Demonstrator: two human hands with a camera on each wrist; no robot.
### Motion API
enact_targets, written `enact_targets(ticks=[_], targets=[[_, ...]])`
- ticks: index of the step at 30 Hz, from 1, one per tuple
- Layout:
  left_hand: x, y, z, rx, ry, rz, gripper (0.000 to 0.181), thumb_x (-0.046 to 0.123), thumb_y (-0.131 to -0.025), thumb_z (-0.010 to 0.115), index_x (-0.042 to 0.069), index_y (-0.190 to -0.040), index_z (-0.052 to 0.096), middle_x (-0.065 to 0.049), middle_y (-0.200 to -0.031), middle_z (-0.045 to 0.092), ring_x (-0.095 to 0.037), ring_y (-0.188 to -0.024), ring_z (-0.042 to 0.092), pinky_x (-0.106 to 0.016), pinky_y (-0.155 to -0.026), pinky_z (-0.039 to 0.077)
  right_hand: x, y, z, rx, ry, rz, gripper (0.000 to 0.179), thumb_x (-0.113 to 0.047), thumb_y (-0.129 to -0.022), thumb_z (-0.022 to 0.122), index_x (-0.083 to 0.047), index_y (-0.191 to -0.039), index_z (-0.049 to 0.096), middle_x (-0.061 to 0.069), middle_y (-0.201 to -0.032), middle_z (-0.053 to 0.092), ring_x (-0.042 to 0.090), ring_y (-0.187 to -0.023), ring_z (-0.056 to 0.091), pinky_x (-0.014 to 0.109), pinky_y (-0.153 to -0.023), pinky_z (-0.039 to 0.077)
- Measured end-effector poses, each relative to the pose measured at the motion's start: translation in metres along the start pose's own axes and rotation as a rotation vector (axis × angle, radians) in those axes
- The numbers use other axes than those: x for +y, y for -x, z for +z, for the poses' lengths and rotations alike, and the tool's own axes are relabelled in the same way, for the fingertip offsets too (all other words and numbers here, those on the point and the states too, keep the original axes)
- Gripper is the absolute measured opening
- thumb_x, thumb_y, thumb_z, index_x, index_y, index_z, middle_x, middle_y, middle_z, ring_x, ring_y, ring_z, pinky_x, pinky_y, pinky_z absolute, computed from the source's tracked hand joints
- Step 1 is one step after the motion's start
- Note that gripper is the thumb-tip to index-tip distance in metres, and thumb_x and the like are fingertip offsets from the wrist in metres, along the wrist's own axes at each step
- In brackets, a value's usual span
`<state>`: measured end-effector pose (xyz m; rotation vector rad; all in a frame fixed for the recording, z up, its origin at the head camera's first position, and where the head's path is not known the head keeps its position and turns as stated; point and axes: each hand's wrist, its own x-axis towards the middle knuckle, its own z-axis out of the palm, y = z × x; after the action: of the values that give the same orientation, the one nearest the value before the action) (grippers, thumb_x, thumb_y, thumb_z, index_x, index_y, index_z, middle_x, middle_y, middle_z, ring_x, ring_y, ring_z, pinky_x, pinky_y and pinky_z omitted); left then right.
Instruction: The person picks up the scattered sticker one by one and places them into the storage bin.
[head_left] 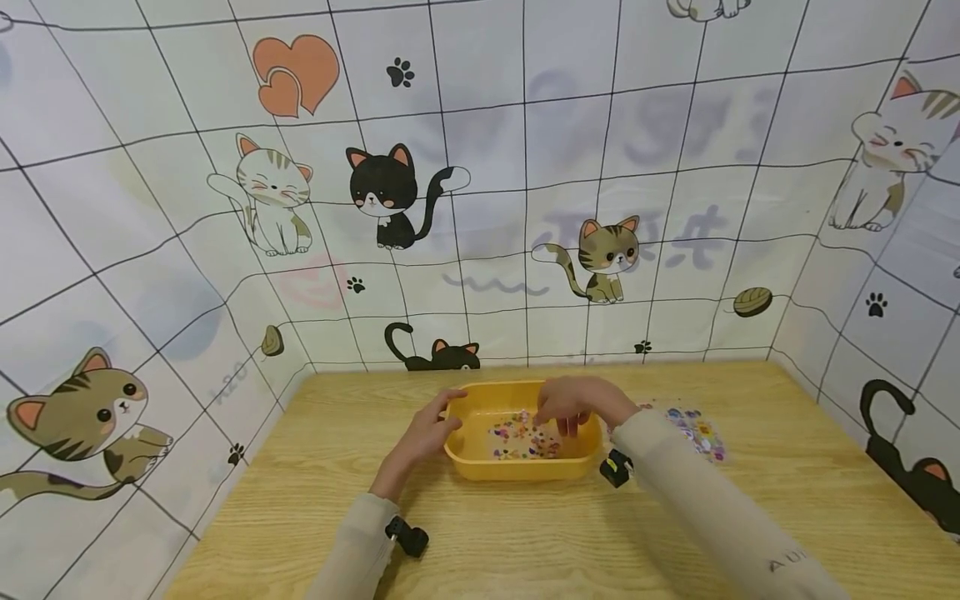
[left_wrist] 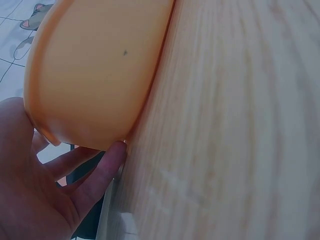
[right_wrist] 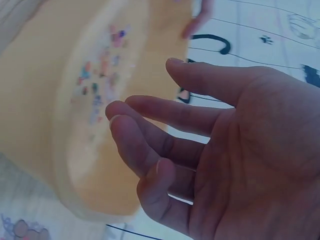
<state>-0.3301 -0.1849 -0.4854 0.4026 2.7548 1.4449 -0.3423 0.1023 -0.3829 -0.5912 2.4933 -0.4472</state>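
A yellow plastic basin point(head_left: 517, 471) stands on the wooden table, with many small colourful pieces point(head_left: 525, 437) scattered on its bottom, too small to name. At its left end my left hand point(head_left: 431, 429) holds the rim and wall; in the left wrist view the little finger touches the wall low down by the table. My right hand point(head_left: 573, 398) is over the right part of the basin. In the right wrist view its fingers point(right_wrist: 135, 145) are loosely bent, thumb apart from them, and nothing shows between them.
Right of the basin, partly behind the right forearm, lies a spread of colourful shiny pieces or stickers point(head_left: 697, 429). Wood-grain tabletop point(head_left: 480, 533) stretches around the basin. A cat-printed, gridded sheet point(head_left: 495, 183) closes off the back and sides. Small black cameras sit on both wrists.
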Motion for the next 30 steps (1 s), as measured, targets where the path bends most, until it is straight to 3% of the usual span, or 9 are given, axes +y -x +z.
enact_targets(ticks=[4,9,21,30], targets=[[-0.001,0.0,0.0,0.003,-0.005,-0.012,0.049,0.015,-0.099,0.057,0.023,-0.147,0.055,-0.011,-0.159,0.049,-0.036,-0.135,0.055,-0.053,-0.106,0.05,-0.001,0.014,-0.008,0.034,0.001,-0.075,0.028,-0.03,-0.104,0.06,-0.011,-0.111,0.078,0.011,-0.083,0.077,0.023,-0.068,0.073,0.028,-0.054,0.05],[-0.001,0.001,0.001,0.004,0.003,-0.02,0.049,0.016,-0.099,0.056,0.025,-0.147,0.054,-0.01,-0.159,0.049,-0.036,-0.132,0.057,-0.05,-0.101,0.053,0.005,0.032,-0.015,0.079,-0.029,-0.138,0.034,-0.032,-0.105,0.057,-0.008,-0.123,0.072,0.008,-0.083,0.075,0.021,-0.068,0.072,0.032,-0.058,0.054],[-0.001,0.0,0.001,-0.009,0.008,-0.011,0.049,0.016,-0.1,0.056,0.025,-0.148,0.054,-0.009,-0.16,0.047,-0.037,-0.134,0.055,-0.052,-0.103,0.052,0.04,0.078,-0.013,0.216,-0.205,-0.297,0.032,-0.025,-0.106,0.056,0.0,-0.123,0.067,0.011,-0.088,0.07,0.02,-0.065,0.069,0.031,-0.066,0.057],[-0.001,0.0,0.0,0.0,0.0,-0.023,0.049,0.016,-0.099,0.057,0.025,-0.147,0.055,-0.01,-0.16,0.048,-0.036,-0.132,0.057,-0.049,-0.099,0.054,0.068,0.096,0.002,0.375,-0.253,-0.333,0.028,-0.024,-0.107,0.055,-0.002,-0.115,0.071,-0.001,-0.075,0.068,0.012,-0.061,0.061,0.032,-0.057,0.053]])
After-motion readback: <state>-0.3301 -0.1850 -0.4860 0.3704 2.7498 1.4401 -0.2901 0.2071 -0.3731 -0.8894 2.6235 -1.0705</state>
